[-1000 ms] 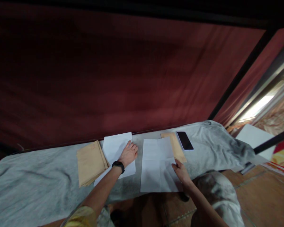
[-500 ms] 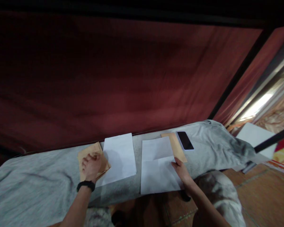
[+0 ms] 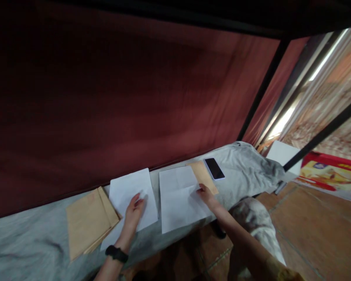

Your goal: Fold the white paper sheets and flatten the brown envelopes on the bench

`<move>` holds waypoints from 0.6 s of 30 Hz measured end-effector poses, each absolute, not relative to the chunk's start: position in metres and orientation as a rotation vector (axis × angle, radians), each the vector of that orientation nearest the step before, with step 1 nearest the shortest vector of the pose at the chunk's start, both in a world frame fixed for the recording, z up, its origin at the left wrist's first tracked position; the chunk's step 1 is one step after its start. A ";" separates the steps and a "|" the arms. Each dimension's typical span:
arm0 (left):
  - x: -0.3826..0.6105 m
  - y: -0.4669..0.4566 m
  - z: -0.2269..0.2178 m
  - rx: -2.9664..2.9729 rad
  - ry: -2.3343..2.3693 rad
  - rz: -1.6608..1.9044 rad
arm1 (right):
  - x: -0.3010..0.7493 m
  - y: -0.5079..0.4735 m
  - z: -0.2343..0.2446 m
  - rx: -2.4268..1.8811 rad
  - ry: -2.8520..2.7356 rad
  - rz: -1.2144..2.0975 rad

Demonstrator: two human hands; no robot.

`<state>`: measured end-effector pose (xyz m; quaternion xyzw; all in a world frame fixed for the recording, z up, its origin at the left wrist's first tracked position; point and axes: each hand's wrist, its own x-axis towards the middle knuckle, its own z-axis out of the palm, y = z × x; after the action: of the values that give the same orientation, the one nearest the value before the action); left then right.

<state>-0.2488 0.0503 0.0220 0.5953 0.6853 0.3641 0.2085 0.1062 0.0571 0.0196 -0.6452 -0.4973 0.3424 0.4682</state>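
My left hand point(image 3: 133, 212), with a black band on the wrist, lies flat with fingers stretched out on a white sheet stack point(image 3: 131, 195). To its left sits a pile of brown envelopes point(image 3: 87, 220). My right hand point(image 3: 206, 194) rests on the right edge of a creased white sheet point(image 3: 178, 199); its fingers look extended, pressing the paper. Just beyond that hand lies a single brown envelope point(image 3: 203, 178), partly under the sheet. A black phone point(image 3: 214, 168) lies beside that envelope.
Everything lies on a table covered with grey cloth point(image 3: 32, 242), backed by a dark red curtain point(image 3: 119, 97). A black post point(image 3: 263, 88) stands at the right. Tiled floor point(image 3: 310, 230) and a white board point(image 3: 282, 154) lie to the right.
My left hand moved from the white stack to the brown envelopes and back onto the white stack. The view shifted, sliding everything left. My right hand stayed on the creased sheet.
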 end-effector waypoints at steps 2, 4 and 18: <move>-0.213 0.040 0.011 1.776 1.823 0.997 | 0.110 0.058 0.014 -1.643 -1.275 0.787; -0.186 0.029 0.002 2.022 1.727 0.969 | 0.113 0.059 0.011 -1.693 -1.340 0.748; -0.085 0.009 -0.006 2.688 1.546 0.472 | 0.082 0.026 0.006 -1.857 -1.902 0.090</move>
<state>-0.0849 0.0086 -0.0061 0.8571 0.4928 0.1504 0.0026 0.0825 0.0259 0.0061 -0.6779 -0.6946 0.0329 0.2386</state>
